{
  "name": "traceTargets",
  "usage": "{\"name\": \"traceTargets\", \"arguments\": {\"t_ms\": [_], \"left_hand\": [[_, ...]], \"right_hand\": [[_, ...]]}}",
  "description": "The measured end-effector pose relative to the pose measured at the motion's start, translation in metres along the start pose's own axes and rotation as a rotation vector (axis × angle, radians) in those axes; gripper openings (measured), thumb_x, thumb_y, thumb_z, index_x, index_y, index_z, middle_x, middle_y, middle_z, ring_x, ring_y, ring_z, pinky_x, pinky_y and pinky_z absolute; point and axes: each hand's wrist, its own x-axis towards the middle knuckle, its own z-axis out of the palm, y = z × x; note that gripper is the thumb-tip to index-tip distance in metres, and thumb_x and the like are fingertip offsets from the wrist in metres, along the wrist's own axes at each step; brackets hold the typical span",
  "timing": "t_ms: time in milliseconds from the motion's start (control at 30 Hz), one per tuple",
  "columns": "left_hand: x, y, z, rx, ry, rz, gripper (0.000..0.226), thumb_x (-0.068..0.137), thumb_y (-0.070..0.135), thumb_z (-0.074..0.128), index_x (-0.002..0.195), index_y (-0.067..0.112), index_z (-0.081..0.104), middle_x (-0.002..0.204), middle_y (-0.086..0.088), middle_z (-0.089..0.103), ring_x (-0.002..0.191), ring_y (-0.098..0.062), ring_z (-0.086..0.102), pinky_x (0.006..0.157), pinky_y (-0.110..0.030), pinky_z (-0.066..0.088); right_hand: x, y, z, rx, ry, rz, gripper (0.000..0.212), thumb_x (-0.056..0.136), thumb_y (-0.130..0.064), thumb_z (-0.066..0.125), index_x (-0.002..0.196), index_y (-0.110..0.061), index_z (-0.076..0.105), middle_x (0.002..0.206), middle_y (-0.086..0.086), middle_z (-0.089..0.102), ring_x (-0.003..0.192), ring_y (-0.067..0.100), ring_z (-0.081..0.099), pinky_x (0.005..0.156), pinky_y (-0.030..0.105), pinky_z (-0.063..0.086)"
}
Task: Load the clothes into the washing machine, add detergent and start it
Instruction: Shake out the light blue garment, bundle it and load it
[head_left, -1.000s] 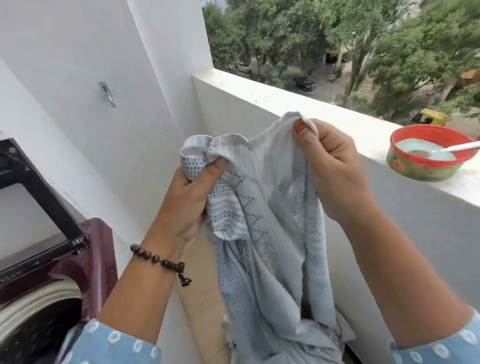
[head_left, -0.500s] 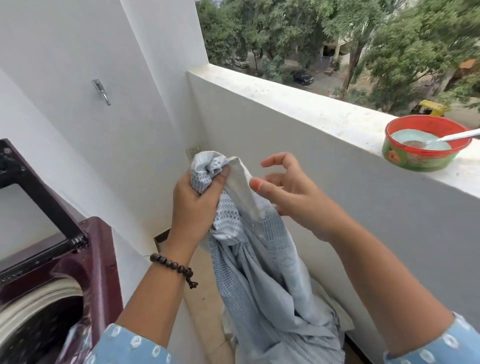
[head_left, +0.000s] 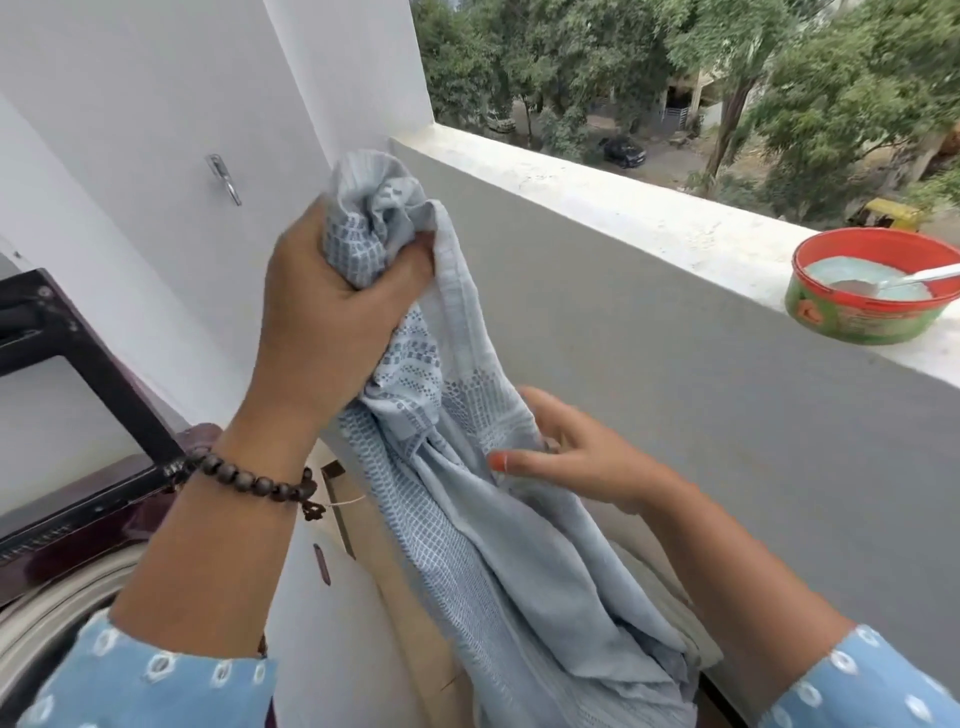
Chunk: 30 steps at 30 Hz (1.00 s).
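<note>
A pale blue-grey patterned garment (head_left: 488, 561) hangs in front of me. My left hand (head_left: 332, 312) is fisted around its bunched top, raised at chest height. Lower down, my right hand (head_left: 576, 457) touches the cloth's middle, fingers curled against a fold. At the bottom left is the maroon top-loading washing machine (head_left: 119, 499), its dark lid (head_left: 78, 353) raised and the drum rim (head_left: 47, 613) partly showing. A red-rimmed green tub of pale blue detergent powder (head_left: 867, 296) with a spoon in it stands on the balcony ledge at the right.
The white-topped balcony ledge (head_left: 623, 208) runs from the centre to the right, with a grey wall beneath it. White walls stand on the left, with a metal hook (head_left: 226, 176). A narrow tiled floor strip (head_left: 410, 613) lies between the machine and the wall. Trees and a street lie beyond.
My left hand has lifted the bunched top of the garment higher. My right hand, which held the top and then let go, has dropped to the cloth's middle.
</note>
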Motion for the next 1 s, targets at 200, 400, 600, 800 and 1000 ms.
{"name": "traceTargets", "arguments": {"t_ms": [200,400,600,800,1000], "left_hand": [[-0.017,-0.005,0.027,0.092,-0.078,0.081,0.014,0.091,0.029,0.069,0.099,0.028,0.057,0.072,0.032,0.060,0.071,0.017,0.058,0.066,-0.003,0.040],[-0.003,0.010,0.006,0.079,0.150,0.131,0.018,0.094,0.036,0.065,0.093,0.021,0.054,0.072,0.023,0.055,0.068,0.013,0.053,0.069,-0.007,0.039],[0.021,-0.001,-0.031,0.022,0.457,-0.170,0.050,0.075,0.080,0.058,0.086,0.031,0.061,0.088,0.016,0.068,0.086,-0.002,0.067,0.086,-0.025,0.057],[0.012,-0.010,-0.021,-0.056,0.321,-0.138,0.018,0.090,0.044,0.068,0.082,0.029,0.061,0.080,0.016,0.064,0.080,-0.005,0.064,0.077,-0.032,0.055],[0.008,-0.018,-0.022,-0.128,0.248,-0.210,0.018,0.086,0.044,0.073,0.083,0.029,0.064,0.072,0.019,0.066,0.073,-0.002,0.062,0.070,-0.020,0.052]], "right_hand": [[0.019,-0.061,0.008,-0.241,0.485,-0.403,0.020,0.083,-0.028,0.062,0.096,-0.014,0.063,0.078,0.000,0.067,0.071,0.021,0.063,0.067,0.046,0.053],[0.030,0.003,-0.004,-0.595,0.717,-0.134,0.026,0.078,-0.008,0.055,0.063,-0.021,0.038,0.060,-0.003,0.047,0.058,0.025,0.046,0.050,0.034,0.030],[0.022,0.095,-0.031,-0.617,0.681,0.357,0.022,0.089,-0.012,0.052,0.068,-0.017,0.047,0.071,0.006,0.056,0.071,0.031,0.054,0.056,0.036,0.034],[0.035,0.029,-0.056,-0.258,0.838,0.049,0.035,0.103,-0.030,0.047,0.072,-0.013,0.050,0.066,-0.002,0.047,0.061,0.010,0.040,0.057,0.033,0.028],[0.036,-0.137,-0.102,0.029,0.852,-0.511,0.025,0.099,-0.022,0.047,0.076,-0.016,0.053,0.075,0.003,0.052,0.069,0.023,0.047,0.061,0.034,0.043]]}}
